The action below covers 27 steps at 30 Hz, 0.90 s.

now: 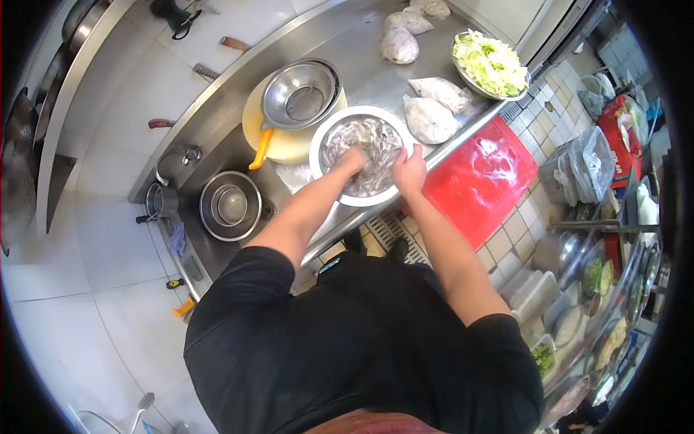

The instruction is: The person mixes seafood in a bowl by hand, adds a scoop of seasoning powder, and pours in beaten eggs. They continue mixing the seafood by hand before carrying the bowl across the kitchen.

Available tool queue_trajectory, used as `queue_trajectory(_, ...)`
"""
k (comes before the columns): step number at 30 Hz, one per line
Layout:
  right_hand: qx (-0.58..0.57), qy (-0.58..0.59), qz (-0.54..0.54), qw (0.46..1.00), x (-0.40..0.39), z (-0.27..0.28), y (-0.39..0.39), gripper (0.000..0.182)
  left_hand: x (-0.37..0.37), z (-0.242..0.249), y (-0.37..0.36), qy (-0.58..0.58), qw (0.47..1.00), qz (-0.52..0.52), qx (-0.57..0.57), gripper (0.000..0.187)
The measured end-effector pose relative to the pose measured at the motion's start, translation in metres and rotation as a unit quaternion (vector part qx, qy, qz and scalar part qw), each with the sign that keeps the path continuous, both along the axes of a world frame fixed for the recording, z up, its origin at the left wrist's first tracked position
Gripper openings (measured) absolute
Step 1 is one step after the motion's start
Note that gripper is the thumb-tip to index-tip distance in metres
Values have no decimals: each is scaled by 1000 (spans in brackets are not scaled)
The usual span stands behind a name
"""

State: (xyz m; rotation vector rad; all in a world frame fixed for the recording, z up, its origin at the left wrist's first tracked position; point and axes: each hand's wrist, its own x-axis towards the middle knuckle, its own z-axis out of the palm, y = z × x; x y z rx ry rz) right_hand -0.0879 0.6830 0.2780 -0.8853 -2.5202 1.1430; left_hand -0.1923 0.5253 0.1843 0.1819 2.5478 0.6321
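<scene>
- The left hand [352,160] is reaching down into the white bowl [316,155], dipping among wet, greyish-white strips [379,134]; its fingers are disappearing under the contents, so whether they are spreading or pinching I cannot tell.
- The right hand [409,171] is holding the bowl's rim on its right side, the fingers closing on the edge there.
- The white bowl is sitting upright along the front edge of the counter [361,61], about midway along its length, and the strips are lying in it in a cloudy liquid.
- A round, pale yellow board [253,119] is lying just beside the bowl, toward the back edge of the counter; a metal colander [303,101] is resting on it, and an orange handle [261,149] is poking out from beside the colander.
- Two clear bags with pale contents [431,119] are lying near the front edge, just right of the white bowl, while more bags [400,45] are lying farther toward the right end.
- A bowl of cut greens [488,64] is standing at the front right corner.
- Metal bowls [206,206] are sitting one inside another in the sink [206,165], at the counter's left end.
- A red board [481,170] is lying beyond the front edge, lower than the counter, catching glare.
</scene>
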Motion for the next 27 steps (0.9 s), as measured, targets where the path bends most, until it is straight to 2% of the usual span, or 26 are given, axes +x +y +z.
queue_trajectory(3, 7, 1, -1, 1000, 0, 1, 2, 41, -5, -20, 23, 27, 996, 51, 72, 37)
queue_trajectory(4, 5, 3, -5, 1000, 0, 0, 2, 41, -10, -18, 25, 23, 979, -187, -76, 42)
queue_trajectory(5, 2, 5, -10, 1000, 0, -1, 1, 41, -1, 1, 22, 20, 974, -211, -80, 45)
queue_trajectory(7, -15, 2, -6, 1000, 1, 0, 2, 40, 39, 76, 11, 14, 961, -260, -89, 53)
queue_trajectory(10, -22, -4, -8, 1000, 0, 4, 2, 40, 52, 132, -21, 79, 956, -280, -35, 74)
queue_trajectory(13, -24, -1, -5, 1000, 1, 3, 2, 40, 33, 102, -34, 235, 968, -81, 34, 89)
queue_trajectory(14, -23, 3, -4, 1000, 0, 1, 3, 40, 19, 74, -33, 236, 970, -14, 50, 93)
queue_trajectory(15, -22, 5, -4, 1000, -1, -1, 4, 40, 5, 51, -26, 165, 972, 94, 135, 92)
queue_trajectory(16, -21, 7, -4, 1000, -2, -3, 4, 40, -9, 31, -13, 89, 951, 201, 219, 91)
queue_trajectory(17, -20, 8, -1, 1000, -1, -4, 3, 40, -19, 22, -5, 10, 906, 304, 296, 90)
queue_trajectory(18, -16, 1, -4, 1000, 0, -2, 2, 41, -28, 26, -2, -78, 864, 358, 345, 77)
queue_trajectory(21, -13, -8, -8, 1000, 2, 5, 0, 41, -49, -33, 11, -174, 746, 443, 466, 63)
queue_trajectory(22, -18, -4, -10, 1000, 2, 3, 0, 40, -40, -15, 13, -229, 711, 422, 514, 57)
queue_trajectory(25, -35, -8, -10, 999, 3, -5, 3, 38, -12, 28, 5, -191, 861, 248, 402, 59)
queue_trajectory(26, -35, -13, -11, 999, 2, 0, 2, 38, -8, 49, 1, -141, 939, 136, 282, 62)
queue_trajectory(27, -35, -18, -11, 999, 1, 3, 2, 38, -4, 72, -4, -85, 984, 22, 153, 66)
